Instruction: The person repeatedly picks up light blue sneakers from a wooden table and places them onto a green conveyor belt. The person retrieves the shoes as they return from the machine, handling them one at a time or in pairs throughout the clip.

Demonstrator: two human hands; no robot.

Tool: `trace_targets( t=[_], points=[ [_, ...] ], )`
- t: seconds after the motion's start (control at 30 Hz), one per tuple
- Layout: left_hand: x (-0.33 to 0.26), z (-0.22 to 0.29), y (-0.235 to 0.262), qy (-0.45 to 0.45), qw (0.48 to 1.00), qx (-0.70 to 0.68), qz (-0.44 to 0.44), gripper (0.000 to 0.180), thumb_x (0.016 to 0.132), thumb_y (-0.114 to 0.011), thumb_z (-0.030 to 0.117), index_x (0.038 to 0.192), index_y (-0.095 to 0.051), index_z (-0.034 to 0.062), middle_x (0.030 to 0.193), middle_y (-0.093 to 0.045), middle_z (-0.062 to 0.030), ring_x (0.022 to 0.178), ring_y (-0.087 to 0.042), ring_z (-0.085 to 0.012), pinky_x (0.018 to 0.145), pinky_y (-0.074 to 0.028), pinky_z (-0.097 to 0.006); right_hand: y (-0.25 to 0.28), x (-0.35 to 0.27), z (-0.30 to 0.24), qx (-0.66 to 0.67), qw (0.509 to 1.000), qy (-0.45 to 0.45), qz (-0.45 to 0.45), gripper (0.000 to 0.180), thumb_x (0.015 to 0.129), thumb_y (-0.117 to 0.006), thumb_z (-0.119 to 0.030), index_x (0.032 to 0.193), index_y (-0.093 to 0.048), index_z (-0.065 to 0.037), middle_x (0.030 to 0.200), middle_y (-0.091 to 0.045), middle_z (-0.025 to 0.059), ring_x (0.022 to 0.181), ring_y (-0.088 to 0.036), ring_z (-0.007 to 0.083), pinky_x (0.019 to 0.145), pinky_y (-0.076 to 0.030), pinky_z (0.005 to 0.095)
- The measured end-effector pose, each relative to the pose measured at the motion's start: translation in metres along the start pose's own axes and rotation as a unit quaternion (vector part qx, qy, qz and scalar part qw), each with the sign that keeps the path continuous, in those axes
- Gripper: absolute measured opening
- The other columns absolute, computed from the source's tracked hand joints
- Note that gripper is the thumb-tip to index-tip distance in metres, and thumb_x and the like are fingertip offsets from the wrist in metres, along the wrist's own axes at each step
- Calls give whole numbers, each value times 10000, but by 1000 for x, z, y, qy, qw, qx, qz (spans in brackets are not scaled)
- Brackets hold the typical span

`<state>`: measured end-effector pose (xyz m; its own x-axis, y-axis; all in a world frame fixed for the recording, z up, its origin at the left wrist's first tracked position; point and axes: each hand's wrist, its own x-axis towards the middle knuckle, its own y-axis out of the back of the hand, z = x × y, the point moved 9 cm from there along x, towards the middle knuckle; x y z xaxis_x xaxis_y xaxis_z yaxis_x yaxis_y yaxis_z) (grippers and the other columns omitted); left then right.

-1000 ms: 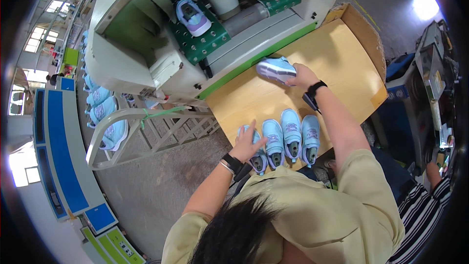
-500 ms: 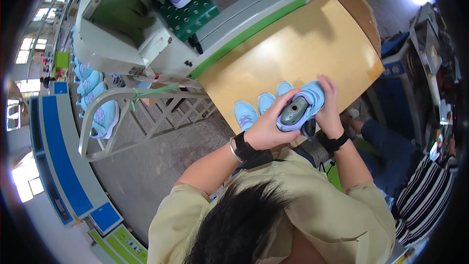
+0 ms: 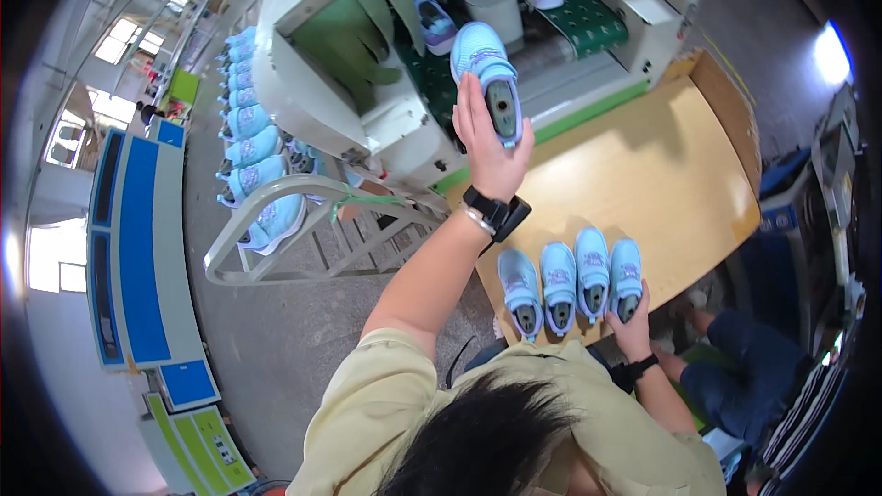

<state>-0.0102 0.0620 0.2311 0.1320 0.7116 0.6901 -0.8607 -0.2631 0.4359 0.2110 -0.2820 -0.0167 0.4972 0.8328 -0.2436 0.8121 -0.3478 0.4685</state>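
Observation:
My left hand (image 3: 494, 152) is raised in front of the machine opening, closed around a light blue shoe (image 3: 480, 50) with a dark grey shoe last (image 3: 502, 108) inside it. Its toe points away from me. Low on the right, my right hand (image 3: 634, 332) grips the heel end of another blue shoe (image 3: 627, 266), at the right end of a row on the tan tabletop (image 3: 643, 174). That row holds several matching shoes, toes pointing away, including a left-end shoe (image 3: 519, 280); dark lasts show in their openings. Part of the right hand's fingers is hidden behind the shoe.
Inside the machine (image 3: 317, 46), a green perforated conveyor belt (image 3: 588, 23) carries more shoes beneath hanging green strips (image 3: 372, 28). To the left stand a metal lattice rail (image 3: 266, 191) and a rack lined with blue shoes (image 3: 253, 147). A seated person (image 3: 749, 363) is at the right.
My left hand has carried a shoe up and forward toward the machine opening. My right hand has left the shoe both hands held and lowered to the row's right end. The view has shifted.

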Motion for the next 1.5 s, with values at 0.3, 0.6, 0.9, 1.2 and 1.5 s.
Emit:
trace_targets(
  t=[0.3, 0.6, 0.9, 1.2, 1.5],
  points=[
    [34, -88, -3, 126, 991, -23, 22, 1017, 789, -815, 220, 1575, -208, -3, 1501, -357, -253, 1394, -382, -400, 1170, -304, -436, 75, 131, -133, 171, 979, 103, 26, 755, 857, -699, -89, 1508, -324, -14, 1421, -479, 166, 1304, -504, 272, 1111, -403, 378],
    [-26, -22, 8, 82, 994, -7, -68, 893, 844, -734, 124, 1574, -234, -1, 1624, -208, -261, 1509, -224, -399, 1222, -205, -466, 28, 339, -358, -9, 943, 317, 100, 710, 836, -757, -227, 1454, -470, -31, 1372, -580, 244, 1251, -577, 386, 1067, -446, 409],
    [-300, -12, -32, 116, 789, 71, -600, 848, 870, -705, 517, 1563, -351, 180, 1620, -306, -157, 1488, -200, -500, 1153, -171, -707, -29, 263, -232, -105, 954, 268, -81, 689, 870, -747, -271, 1433, -468, 11, 1452, -497, 260, 1356, -464, 404, 1150, -368, 446],
    [-307, -16, -36, 93, 794, 94, -593, 863, 847, -719, 518, 1568, -342, 231, 1614, -332, -120, 1492, -188, -495, 1128, -170, -745, 2, -2, 49, -443, 881, 32, -164, 1027, 792, -796, -343, 1615, -194, -217, 1679, -138, 154, 1529, -146, 446, 1121, -354, 630],
    [-304, -12, -39, 83, 792, 93, -598, 868, 848, -733, 506, 1574, -342, 237, 1615, -345, -139, 1507, -172, -477, 1142, -171, -728, 0, -18, 57, -416, 902, -5, -117, 1049, 764, -829, -297, 1606, -208, -215, 1684, -120, 140, 1532, -126, 444, 1121, -368, 614]
  ],
)
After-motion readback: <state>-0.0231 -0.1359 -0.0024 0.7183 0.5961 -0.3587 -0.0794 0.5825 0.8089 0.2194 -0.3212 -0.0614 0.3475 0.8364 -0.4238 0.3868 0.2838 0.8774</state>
